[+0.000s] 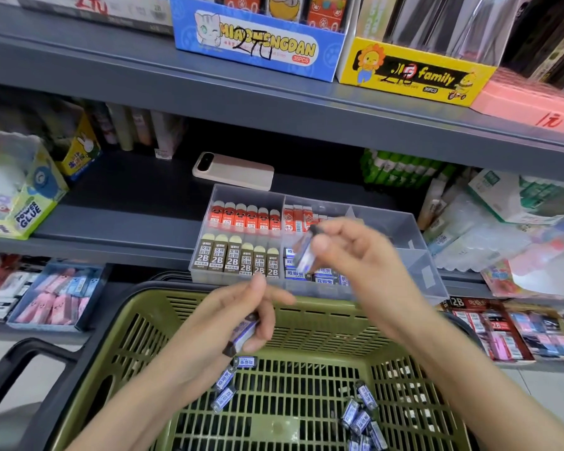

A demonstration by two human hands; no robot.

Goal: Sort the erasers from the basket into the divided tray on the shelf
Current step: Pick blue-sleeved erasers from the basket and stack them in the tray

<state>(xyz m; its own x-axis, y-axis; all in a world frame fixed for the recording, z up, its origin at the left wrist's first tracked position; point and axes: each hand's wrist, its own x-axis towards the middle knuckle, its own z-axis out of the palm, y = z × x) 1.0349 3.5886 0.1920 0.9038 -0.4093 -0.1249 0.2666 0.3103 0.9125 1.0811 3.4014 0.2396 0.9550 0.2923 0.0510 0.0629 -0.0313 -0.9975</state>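
Observation:
An olive green basket (306, 312) fills the lower half of the view, with several blue-and-white erasers (360, 421) lying on its floor. A clear divided tray (417, 265) stands on the shelf just behind it. Red, brown 2B and blue erasers (319, 275) fill its compartments in rows. My right hand (349, 255) pinches one blue-and-white eraser (305, 255) over the tray's front middle compartment. My left hand (238, 317) grips another blue-and-white eraser (243, 335) above the basket's far side.
A phone (233, 170) lies on the shelf behind the tray. Glue boxes (26, 203) stand at the left, packaged goods (515, 229) at the right. The upper shelf (274, 92) overhangs the tray. Lower shelves hold a blue tray with more erasers (59, 294).

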